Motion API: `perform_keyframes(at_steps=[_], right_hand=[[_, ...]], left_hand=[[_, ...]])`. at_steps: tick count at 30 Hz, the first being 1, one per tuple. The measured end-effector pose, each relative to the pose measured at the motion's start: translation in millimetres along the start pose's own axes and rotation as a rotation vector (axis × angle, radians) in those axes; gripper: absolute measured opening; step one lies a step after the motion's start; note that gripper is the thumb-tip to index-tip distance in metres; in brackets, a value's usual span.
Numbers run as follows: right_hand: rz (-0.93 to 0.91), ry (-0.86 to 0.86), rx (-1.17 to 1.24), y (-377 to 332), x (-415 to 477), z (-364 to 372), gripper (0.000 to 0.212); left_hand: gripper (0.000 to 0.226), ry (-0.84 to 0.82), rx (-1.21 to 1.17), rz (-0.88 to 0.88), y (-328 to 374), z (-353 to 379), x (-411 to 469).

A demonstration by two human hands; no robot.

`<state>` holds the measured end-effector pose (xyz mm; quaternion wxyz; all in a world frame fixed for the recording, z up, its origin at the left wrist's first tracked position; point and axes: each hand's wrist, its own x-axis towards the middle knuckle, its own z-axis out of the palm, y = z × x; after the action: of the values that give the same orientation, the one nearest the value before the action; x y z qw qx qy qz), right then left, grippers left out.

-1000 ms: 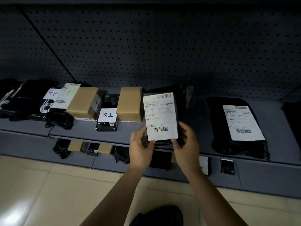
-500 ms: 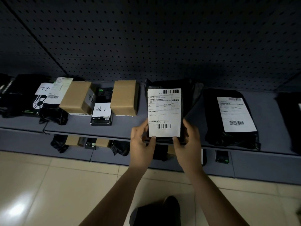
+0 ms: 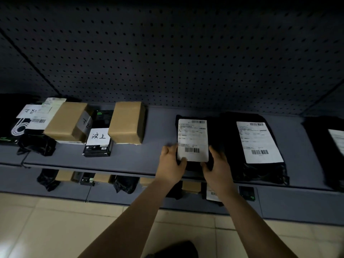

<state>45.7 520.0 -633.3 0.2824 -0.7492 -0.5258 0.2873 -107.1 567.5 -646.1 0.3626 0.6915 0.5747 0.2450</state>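
Observation:
A black parcel with a white shipping label (image 3: pixel 192 139) lies flat on the grey shelf (image 3: pixel 152 157), between a brown box and a larger black parcel. My left hand (image 3: pixel 172 163) grips its lower left corner, thumb on the label. My right hand (image 3: pixel 217 167) holds its lower right edge, fingers curled round the side. Both forearms reach up from the bottom of the view.
A brown cardboard box (image 3: pixel 127 124) stands left of the parcel, then a black box with a handwritten tag (image 3: pixel 98 141), another brown box (image 3: pixel 67 121) and dark bags. A big black labelled parcel (image 3: pixel 256 146) lies right. A lower shelf (image 3: pixel 279 202) holds more packages. Pegboard wall (image 3: pixel 167 62) behind.
The parcel, held upright in front of the shelf before, has gone forward and down and now lies flat on the shelf. Both hands still hold its lower corners.

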Motion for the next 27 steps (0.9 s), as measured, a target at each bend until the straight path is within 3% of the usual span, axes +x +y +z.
perform_keyframes(at_steps=[4,8,11,17,27], right_hand=[[-0.057,0.038,-0.095,-5,1,-3,0.052],[-0.179,0.015,-0.258,-25,-14,-15,0.039],[-0.297,-0.025,-0.329,-47,-29,-23,0.030],[-0.446,-0.078,-0.394,-89,-51,-25,0.026],[-0.381,-0.180,-0.351,-145,-54,25,0.028]], left_hand=[[0.041,0.013,0.112,-0.042,4,-6,-4],[0.034,0.052,0.489,0.060,20,-28,-24],[0.024,0.062,0.640,0.128,37,-51,-45],[0.023,0.096,0.697,0.154,39,-96,-84],[0.026,0.092,0.701,-0.021,-14,-173,-101]])
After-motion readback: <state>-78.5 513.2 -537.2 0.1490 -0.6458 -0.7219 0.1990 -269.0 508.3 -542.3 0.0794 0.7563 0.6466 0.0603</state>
